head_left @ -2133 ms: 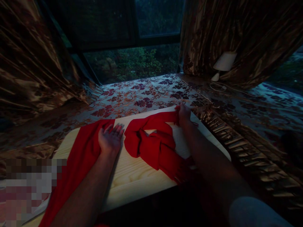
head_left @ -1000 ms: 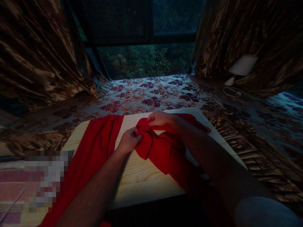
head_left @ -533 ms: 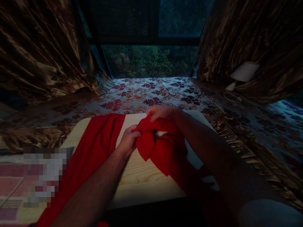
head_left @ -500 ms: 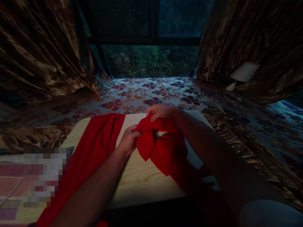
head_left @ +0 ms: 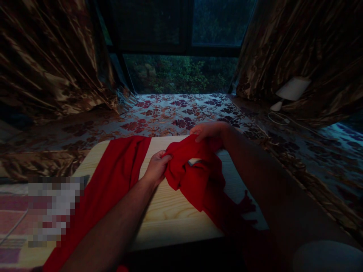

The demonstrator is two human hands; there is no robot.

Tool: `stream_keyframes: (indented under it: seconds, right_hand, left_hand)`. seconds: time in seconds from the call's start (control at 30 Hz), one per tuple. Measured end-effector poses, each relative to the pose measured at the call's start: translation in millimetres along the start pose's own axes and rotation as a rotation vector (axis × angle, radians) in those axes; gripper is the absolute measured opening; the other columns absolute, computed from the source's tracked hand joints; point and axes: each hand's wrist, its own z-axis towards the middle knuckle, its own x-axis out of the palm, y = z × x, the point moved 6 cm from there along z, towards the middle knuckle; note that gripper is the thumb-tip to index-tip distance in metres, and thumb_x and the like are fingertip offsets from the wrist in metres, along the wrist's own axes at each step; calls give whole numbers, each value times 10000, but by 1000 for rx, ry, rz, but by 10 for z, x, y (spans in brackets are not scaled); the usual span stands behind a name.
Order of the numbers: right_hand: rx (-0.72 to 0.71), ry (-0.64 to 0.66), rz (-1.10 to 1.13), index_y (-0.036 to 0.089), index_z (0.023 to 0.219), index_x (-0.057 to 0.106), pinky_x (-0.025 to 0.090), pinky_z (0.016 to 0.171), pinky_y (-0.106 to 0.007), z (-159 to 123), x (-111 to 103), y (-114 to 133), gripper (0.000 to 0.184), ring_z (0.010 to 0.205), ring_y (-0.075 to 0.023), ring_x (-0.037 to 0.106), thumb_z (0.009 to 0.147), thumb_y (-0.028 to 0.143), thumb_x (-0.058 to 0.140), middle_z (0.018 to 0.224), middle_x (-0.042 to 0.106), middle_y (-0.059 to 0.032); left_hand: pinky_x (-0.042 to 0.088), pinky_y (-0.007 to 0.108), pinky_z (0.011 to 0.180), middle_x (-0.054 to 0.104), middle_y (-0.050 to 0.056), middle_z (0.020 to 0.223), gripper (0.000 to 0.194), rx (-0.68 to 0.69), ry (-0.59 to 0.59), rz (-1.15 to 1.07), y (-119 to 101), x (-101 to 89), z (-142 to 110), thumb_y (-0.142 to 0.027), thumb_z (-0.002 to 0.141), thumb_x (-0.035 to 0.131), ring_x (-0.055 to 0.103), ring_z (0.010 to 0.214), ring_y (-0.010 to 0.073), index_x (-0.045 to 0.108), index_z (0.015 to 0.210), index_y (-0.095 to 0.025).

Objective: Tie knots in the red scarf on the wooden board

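Observation:
A long red scarf (head_left: 113,177) lies across a light wooden table (head_left: 170,211). Its left part runs flat down off the near edge. Its right part is bunched into folds, with fringe hanging near the table's right front. My left hand (head_left: 157,166) is closed, pinching the bunched cloth at its left edge. My right hand (head_left: 208,132) is closed on the upper fold and holds it lifted a little above the table, near the far edge.
Floral-patterned fabric (head_left: 176,113) covers the surface beyond the table, up to a dark window. Shiny brown curtains (head_left: 48,64) hang on both sides. A small white lamp (head_left: 290,90) with a coiled cord sits at the right. A blurred patch lies at the left.
My right hand has lifted the upper fold and drawn it to the right and away from me. The bunched cloth has stretched a little. My left hand keeps its pinch in the same place.

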Motion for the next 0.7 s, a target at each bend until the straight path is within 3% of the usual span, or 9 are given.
stream_keyframes:
  seconds: [0.1, 0.23, 0.3, 0.37, 0.43, 0.5, 0.6, 0.7]
  right_hand:
    - [-47, -151, -154, 178, 846, 766, 456, 646, -215, 94, -124, 7, 202, 656, -141, 630, 654, 124, 732, 763, 740, 13]
    - [-87, -174, -306, 199, 924, 772, 433, 660, -198, 325, -30, 93, 234, 710, -134, 633, 724, 118, 682, 816, 748, 38]
    - [-96, -203, -325, 193, 960, 768, 433, 677, -193, 464, 40, 127, 225, 744, -133, 641, 768, 138, 662, 850, 752, 33]
    - [-108, -286, -352, 171, 973, 764, 437, 706, -191, 599, 83, 152, 200, 783, -134, 647, 806, 160, 655, 881, 754, 12]
    - [-137, -365, -389, 148, 981, 761, 437, 741, -189, 719, 125, 174, 191, 819, -131, 649, 817, 154, 664, 916, 754, -13]
    - [-178, -378, -391, 131, 982, 760, 439, 772, -189, 826, 186, 191, 197, 836, -125, 649, 804, 122, 675, 936, 756, -32]
    - [-226, -329, -261, 122, 969, 758, 455, 787, -195, 944, 245, 217, 205, 823, -120, 654, 786, 90, 670, 934, 759, -36]
    - [-269, -375, -52, 137, 1075, 723, 475, 729, -193, 987, 170, 254, 268, 755, -110, 646, 818, 136, 649, 924, 752, -17]
  left_hand:
    - [354, 212, 496, 549, -56, 561, 300, 87, -104, 166, 6, -86, 38, -319, 652, 754, 474, 494, 103, 478, 663, -203]
    - [338, 240, 518, 528, -43, 580, 236, 318, -277, 588, -147, -196, 18, -360, 759, 690, 453, 529, 128, 514, 698, -214]
    - [393, 264, 581, 579, -25, 680, 195, 442, -378, 749, -255, -222, -33, -349, 773, 700, 507, 594, 155, 575, 844, -218]
    - [465, 308, 706, 653, 23, 889, 337, 568, -410, 822, -347, -195, -90, -319, 766, 722, 592, 741, 198, 598, 1065, -223]
    - [471, 374, 930, 659, 84, 1154, 461, 695, -320, 857, -403, -97, -134, -269, 762, 728, 624, 1013, 258, 600, 1203, -224]
    - [360, 424, 1124, 633, 103, 1295, 409, 763, -167, 859, -408, 19, -161, -225, 773, 710, 549, 1245, 294, 658, 1179, -224]
    - [239, 474, 1218, 655, 87, 1308, 300, 729, -4, 808, -366, 122, -167, -210, 799, 687, 481, 1359, 303, 726, 1095, -240]
    - [181, 511, 1237, 643, 76, 1350, 322, 704, 30, 795, -344, 143, -162, -228, 818, 683, 452, 1398, 305, 730, 1136, -254]
